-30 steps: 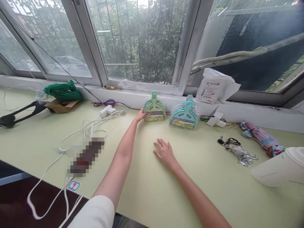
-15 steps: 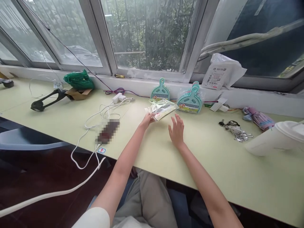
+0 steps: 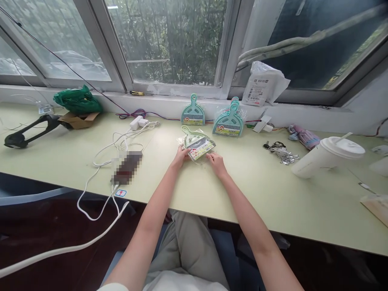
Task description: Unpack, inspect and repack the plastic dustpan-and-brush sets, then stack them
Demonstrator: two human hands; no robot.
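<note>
My left hand (image 3: 182, 155) is gripping the left side of a plastic-wrapped green dustpan and brush set (image 3: 194, 139), which is tilting over the bench (image 3: 257, 206). My right hand (image 3: 216, 162) is curling by its lower right corner; I can't tell if it's pinching the wrap. The yellow label (image 3: 202, 151) is showing words too tiny to read. Behind, two more bunches (image 3: 228, 121) are standing with yellow labels. A white packet (image 3: 257, 87) is showing black print, and a blue-edged sticker (image 3: 120, 193) is showing a red mark.
</note>
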